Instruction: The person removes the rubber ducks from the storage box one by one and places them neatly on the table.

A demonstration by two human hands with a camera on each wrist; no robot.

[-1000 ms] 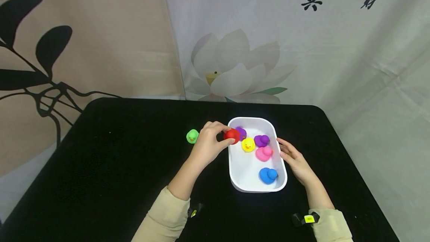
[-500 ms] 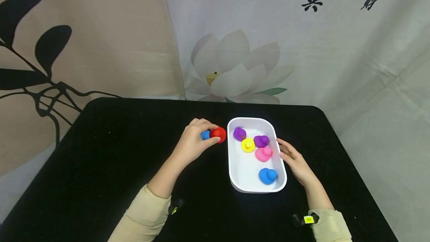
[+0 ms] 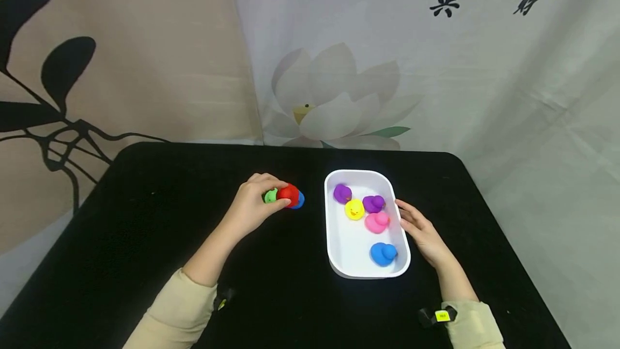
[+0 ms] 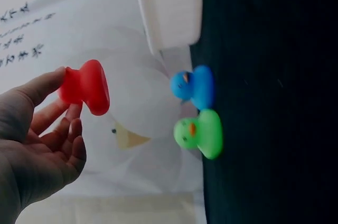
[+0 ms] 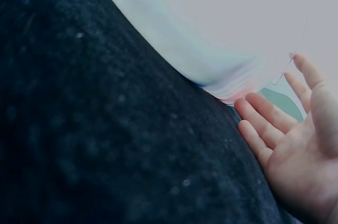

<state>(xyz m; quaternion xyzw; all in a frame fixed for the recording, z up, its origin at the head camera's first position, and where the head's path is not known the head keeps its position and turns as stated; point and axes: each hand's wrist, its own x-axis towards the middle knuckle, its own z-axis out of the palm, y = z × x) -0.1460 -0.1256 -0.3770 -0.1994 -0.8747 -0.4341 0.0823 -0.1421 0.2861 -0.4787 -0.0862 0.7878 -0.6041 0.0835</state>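
Note:
My left hand [image 3: 249, 203] pinches a red toy duck [image 4: 90, 87] between thumb and fingers, held up off the table. Beyond it a blue duck [image 4: 202, 87] and a green duck [image 4: 207, 133] sit side by side on the black cloth; in the head view the red duck overlaps both. The white tray [image 3: 349, 260] stands to the right. Fingers of my right hand [image 3: 426, 237] lie loosely extended at the tray's right wall, with the palm bare in the right wrist view.
Inside the tray are two purple ducks [image 3: 342, 194], a yellow duck [image 3: 354, 209], a pink duck [image 3: 377, 222] and another blue duck [image 3: 383, 254]. A black cloth [image 3: 160, 220] covers the table. Behind hangs a printed curtain [image 3: 194, 69].
My left hand has carried the red duck leftward from over the tray to above the blue and green ducks. My right hand has stayed at the tray's side.

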